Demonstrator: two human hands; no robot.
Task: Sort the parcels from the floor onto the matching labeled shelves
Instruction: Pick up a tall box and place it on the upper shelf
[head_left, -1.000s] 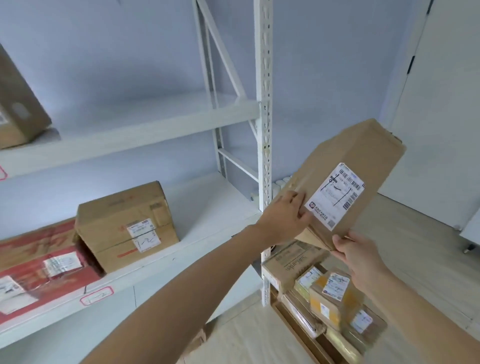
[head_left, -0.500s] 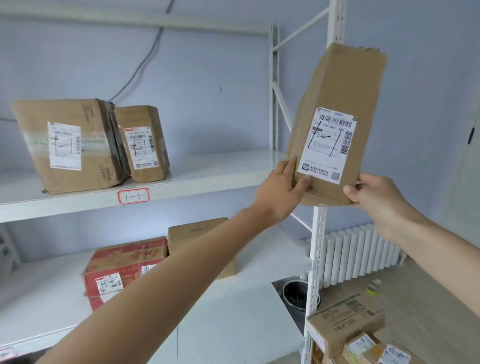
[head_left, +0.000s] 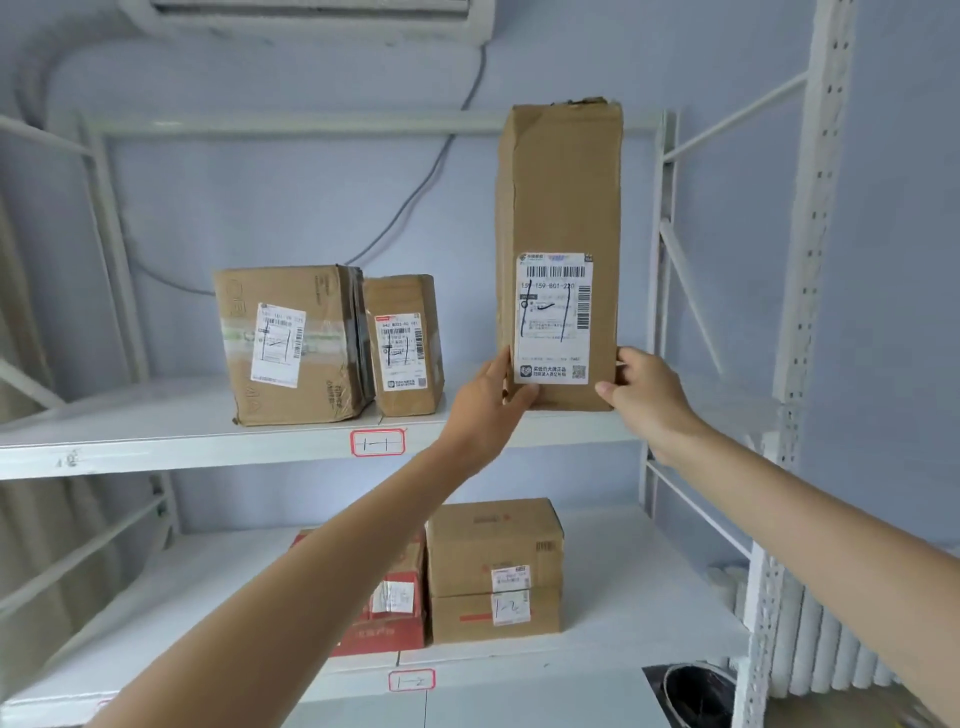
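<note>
A tall brown parcel (head_left: 561, 197) stands upright at the upper shelf (head_left: 171, 441), its white label marked 1-1 facing me. My left hand (head_left: 488, 400) grips its lower left edge and my right hand (head_left: 641, 395) grips its lower right edge. Its base is level with the shelf board; I cannot tell whether it rests on it. The shelf's front carries a red-framed tag (head_left: 377, 443) reading 1-1. Two brown parcels (head_left: 291, 343) (head_left: 404, 345) with 1-1 labels stand to the left on that shelf.
The lower shelf, tagged 1-2 (head_left: 411, 680), holds a red box (head_left: 395, 603) and a brown box (head_left: 494, 569). White perforated uprights (head_left: 800, 312) flank the right side. A radiator (head_left: 810, 649) and a dark bucket (head_left: 691, 696) sit at the lower right.
The view has swung up and left from the floor pile to the shelves. Both hands have raised the tall parcel, turned it upright and brought it over the 1-1 shelf.
</note>
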